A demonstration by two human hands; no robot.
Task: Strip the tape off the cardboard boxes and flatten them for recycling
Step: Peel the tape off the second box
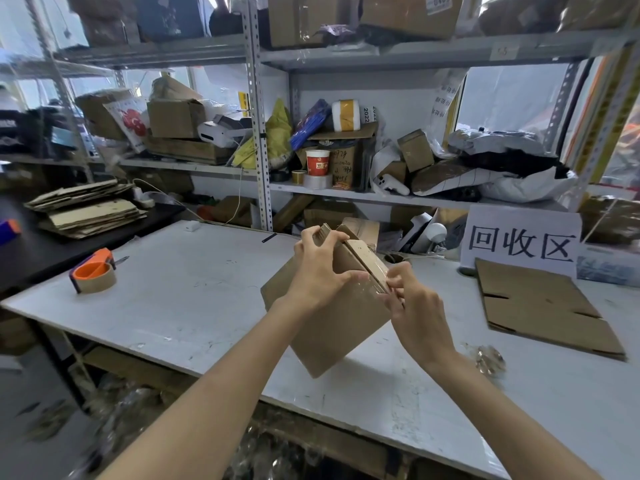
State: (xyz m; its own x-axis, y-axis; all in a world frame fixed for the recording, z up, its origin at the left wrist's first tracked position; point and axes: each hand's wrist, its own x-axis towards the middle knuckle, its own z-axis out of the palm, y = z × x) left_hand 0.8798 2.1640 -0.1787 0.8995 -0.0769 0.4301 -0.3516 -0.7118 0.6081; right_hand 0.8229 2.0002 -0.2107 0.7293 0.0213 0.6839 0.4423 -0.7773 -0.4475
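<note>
A brown cardboard box (332, 327) is held tilted above the white table (180, 306), one corner pointing down. My left hand (320, 271) grips its upper left side, fingers spread over the top. My right hand (412, 303) pinches at the clear tape (372, 284) along the box's upper right edge. A flattened cardboard box (540, 306) lies on the table at the right. A crumpled wad of clear tape (488, 358) lies near the right forearm.
An orange tape dispenser (93, 275) stands at the table's left. A white sign with black characters (521, 240) leans at the back right. Flattened cardboard is stacked (86, 209) on a dark table at the left. Cluttered metal shelves (263, 133) stand behind.
</note>
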